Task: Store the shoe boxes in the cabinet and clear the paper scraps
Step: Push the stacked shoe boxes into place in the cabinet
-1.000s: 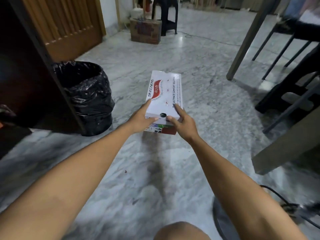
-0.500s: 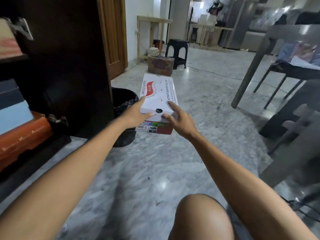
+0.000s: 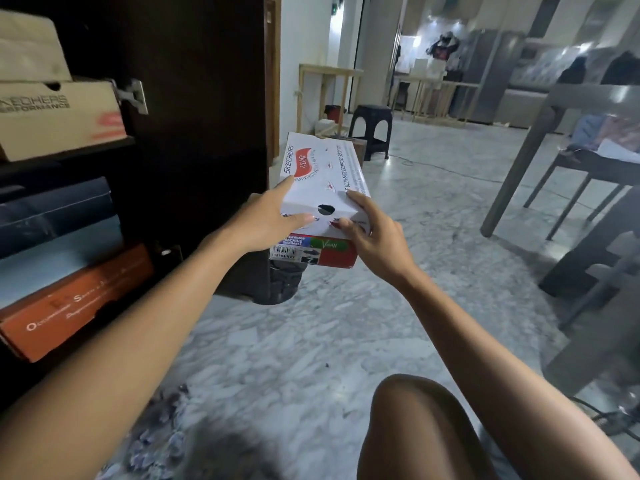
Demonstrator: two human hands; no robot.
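As we hold the white shoe box (image 3: 323, 188) off the floor, near end clamped between left hand (image 3: 266, 221) and right hand (image 3: 372, 233), it sits just right of the open cabinet (image 3: 194, 133), likely headed inside; paper scraps (image 3: 162, 441) litter the near floor

black bin (image 3: 282, 282): mostly hidden behind white shoe box (image 3: 322, 181) and cabinet door (image 3: 207, 133); paper scraps (image 3: 162, 441): blurred; orange box (image 3: 76, 303): lettering unreadable.

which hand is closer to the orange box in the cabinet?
Left. The left hand grips the white shoe box on the side toward the orange box; the right hand grips its far side.
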